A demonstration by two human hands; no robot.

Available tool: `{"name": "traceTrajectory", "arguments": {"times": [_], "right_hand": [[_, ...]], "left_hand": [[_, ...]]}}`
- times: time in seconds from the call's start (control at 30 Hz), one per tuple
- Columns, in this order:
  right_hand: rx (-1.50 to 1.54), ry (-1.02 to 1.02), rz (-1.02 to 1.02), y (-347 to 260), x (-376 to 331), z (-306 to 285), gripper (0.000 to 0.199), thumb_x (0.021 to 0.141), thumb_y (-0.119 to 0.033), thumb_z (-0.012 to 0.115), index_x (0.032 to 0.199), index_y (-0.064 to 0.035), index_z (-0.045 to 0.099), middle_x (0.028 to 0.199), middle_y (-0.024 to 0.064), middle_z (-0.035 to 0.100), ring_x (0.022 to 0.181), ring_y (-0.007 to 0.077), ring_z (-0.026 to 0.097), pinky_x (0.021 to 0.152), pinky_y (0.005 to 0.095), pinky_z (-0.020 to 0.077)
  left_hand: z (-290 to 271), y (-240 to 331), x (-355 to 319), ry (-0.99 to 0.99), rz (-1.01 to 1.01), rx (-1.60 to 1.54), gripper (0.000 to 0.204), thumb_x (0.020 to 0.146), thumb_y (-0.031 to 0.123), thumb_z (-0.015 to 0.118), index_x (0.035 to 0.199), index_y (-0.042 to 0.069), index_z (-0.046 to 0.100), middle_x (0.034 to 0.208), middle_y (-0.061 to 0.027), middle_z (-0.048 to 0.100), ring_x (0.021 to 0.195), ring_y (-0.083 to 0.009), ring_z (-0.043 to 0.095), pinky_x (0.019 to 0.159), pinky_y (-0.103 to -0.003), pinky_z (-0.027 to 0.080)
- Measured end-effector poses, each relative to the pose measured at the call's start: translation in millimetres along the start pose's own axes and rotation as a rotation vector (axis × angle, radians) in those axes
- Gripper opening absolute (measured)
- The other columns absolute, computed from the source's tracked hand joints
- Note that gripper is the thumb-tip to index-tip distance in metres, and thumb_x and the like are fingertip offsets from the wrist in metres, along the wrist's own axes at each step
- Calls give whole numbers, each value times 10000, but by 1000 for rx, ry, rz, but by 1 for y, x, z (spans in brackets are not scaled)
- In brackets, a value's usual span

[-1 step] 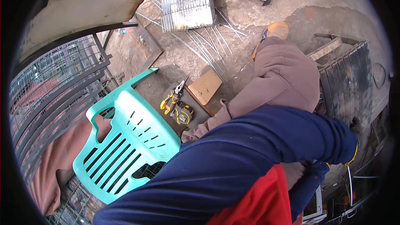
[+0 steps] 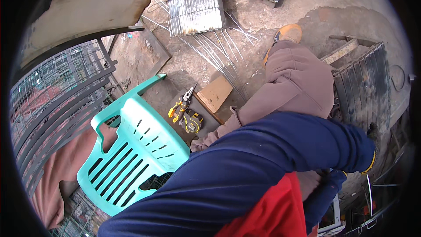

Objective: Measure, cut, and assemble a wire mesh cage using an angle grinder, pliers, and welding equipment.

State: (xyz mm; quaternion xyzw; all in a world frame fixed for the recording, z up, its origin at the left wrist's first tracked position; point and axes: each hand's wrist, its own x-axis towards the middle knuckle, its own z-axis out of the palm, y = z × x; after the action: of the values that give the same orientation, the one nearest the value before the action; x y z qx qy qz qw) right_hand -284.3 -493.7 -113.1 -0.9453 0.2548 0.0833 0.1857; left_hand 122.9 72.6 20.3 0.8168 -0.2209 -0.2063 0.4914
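Observation:
My left arm, in a navy sleeve, reaches across to the right. At its end is my left hand (image 2: 373, 135) in a dark glove with a yellow cuff, beside a rack of dark metal slats (image 2: 362, 87). Its fingers are too dark and hidden to make out. My right forearm (image 2: 324, 191) passes under the left one; its hand is hidden behind the left sleeve, with only a sliver of yellow cuff showing. A thin pale metal rod (image 2: 369, 193) hangs just below the left cuff; I cannot tell whether either hand holds it.
A turquoise plastic chair (image 2: 151, 136) stands at the left, near wire mesh panels (image 2: 57, 79). Pliers (image 2: 187, 94) and a tape measure (image 2: 192, 120) lie beside a wooden block (image 2: 215, 94). Loose metal rods (image 2: 210, 55) and a shiny wire grid panel (image 2: 195, 8) are farther off.

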Motion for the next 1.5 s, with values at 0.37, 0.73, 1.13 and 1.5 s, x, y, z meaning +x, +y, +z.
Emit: {"name": "traceTrajectory", "arguments": {"times": [0.37,0.73,1.13,1.5], "right_hand": [[358,-61,179,35,-30,-21,641,973,-419,490,1495,-69,369,1528,176,385,1388,336,398,1129,413,347],[1097,118,526,-27,6,74,667,948,-474,547,1457,-60,423,1477,174,445,1291,334,487,1071,426,400],[1313,362,769,-165,31,29,741,949,-560,559,1433,-11,443,1419,127,510,1209,267,551,1027,382,440],[1147,445,924,-173,38,19,792,936,-605,532,1447,-8,431,1463,154,464,1286,291,500,1078,402,399]], "left_hand": [[30,45,9,-74,157,-304,302,916,321,635,1003,33,664,1018,-101,649,962,-223,623,885,-350,488],[49,49,65,-243,341,-459,286,946,312,631,994,32,670,997,-70,663,934,-183,631,872,-324,491],[57,-323,113,719,-707,-1258,676,870,593,632,1264,58,512,1252,-192,562,1098,-339,596,911,-493,521],[142,-271,224,339,-632,-1122,428,967,455,558,1258,141,571,1147,-55,621,983,-192,622,798,-370,514]]}}
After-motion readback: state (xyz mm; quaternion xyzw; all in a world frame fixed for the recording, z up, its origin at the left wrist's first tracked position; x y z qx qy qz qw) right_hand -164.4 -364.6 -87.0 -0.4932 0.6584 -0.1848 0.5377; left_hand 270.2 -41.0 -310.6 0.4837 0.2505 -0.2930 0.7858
